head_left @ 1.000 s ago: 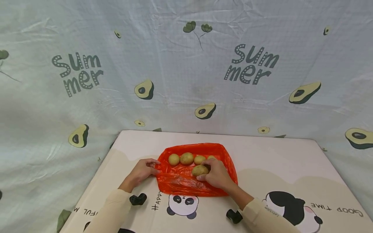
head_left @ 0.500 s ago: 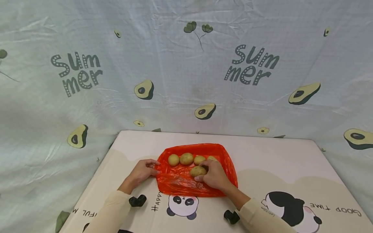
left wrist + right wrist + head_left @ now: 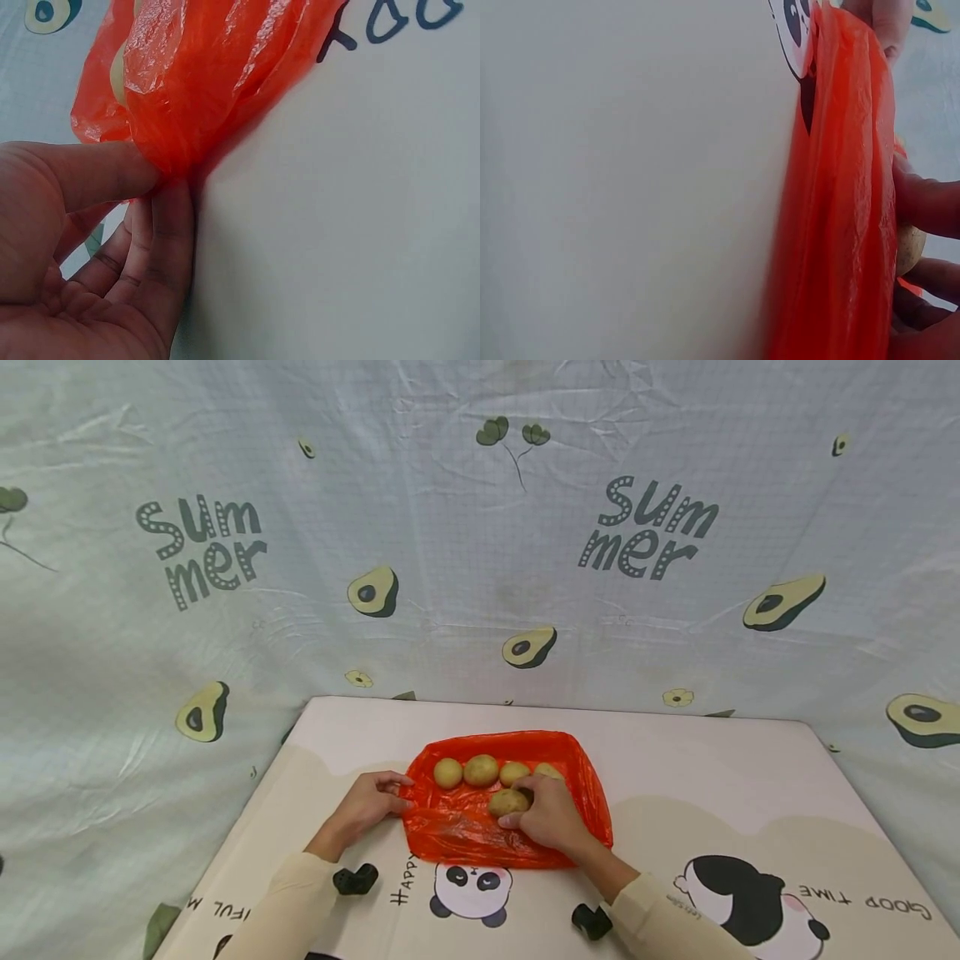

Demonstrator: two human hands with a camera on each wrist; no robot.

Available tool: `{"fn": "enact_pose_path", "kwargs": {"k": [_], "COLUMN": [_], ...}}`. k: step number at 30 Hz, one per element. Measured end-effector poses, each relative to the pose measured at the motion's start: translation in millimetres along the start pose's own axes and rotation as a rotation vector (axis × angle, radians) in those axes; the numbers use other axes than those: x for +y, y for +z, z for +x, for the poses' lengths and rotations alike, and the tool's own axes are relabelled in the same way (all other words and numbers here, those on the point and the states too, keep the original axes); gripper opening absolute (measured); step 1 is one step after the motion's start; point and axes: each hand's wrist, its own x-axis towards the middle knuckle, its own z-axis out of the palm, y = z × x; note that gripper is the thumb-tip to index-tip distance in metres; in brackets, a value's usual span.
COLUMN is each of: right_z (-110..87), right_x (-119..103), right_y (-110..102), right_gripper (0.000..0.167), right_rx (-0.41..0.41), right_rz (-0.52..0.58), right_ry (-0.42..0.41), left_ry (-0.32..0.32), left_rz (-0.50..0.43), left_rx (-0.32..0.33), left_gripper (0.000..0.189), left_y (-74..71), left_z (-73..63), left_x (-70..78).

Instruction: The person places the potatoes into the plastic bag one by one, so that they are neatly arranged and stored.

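Observation:
A red plastic bag (image 3: 457, 839) lies spread on the table, its mouth facing up. Several potatoes (image 3: 481, 770) sit in a row along its far side. My left hand (image 3: 365, 810) pinches the bag's left edge between thumb and fingers; the left wrist view shows the gathered plastic (image 3: 184, 142) at the fingertips. Inside the bag, my right hand (image 3: 551, 814) grips another potato (image 3: 507, 803) in front of the row. In the right wrist view the bag's near wall (image 3: 847, 210) hides most of that potato (image 3: 910, 247).
The white table (image 3: 675, 760) carries printed panda drawings and lettering. Behind it hangs a pale curtain (image 3: 450, 527) with avocado prints. Black wrist cameras (image 3: 356, 879) are worn below both hands.
My right hand has shifted slightly to the left with the potato it grips, then stays nearly still. The left hand keeps its place on the bag's edge.

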Motion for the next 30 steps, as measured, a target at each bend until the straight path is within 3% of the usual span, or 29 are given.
{"fn": "enact_pose_path", "kwargs": {"k": [17, 30], "right_z": [0.0, -4.6], "right_x": [0.0, -6.7], "right_y": [8.0, 2.5], "right_gripper": [0.06, 0.059], "right_rx": [-0.007, -0.001], "right_rz": [0.009, -0.09], "right_ry": [-0.009, -0.042], "left_ry": [-0.001, -0.003], "left_rz": [0.021, 0.044], "left_rx": [0.025, 0.04], "left_gripper": [0.034, 0.031], "left_y": [2.2, 4.1], "left_z": [-1.2, -0.4], "left_x": [-1.0, -1.7]}}
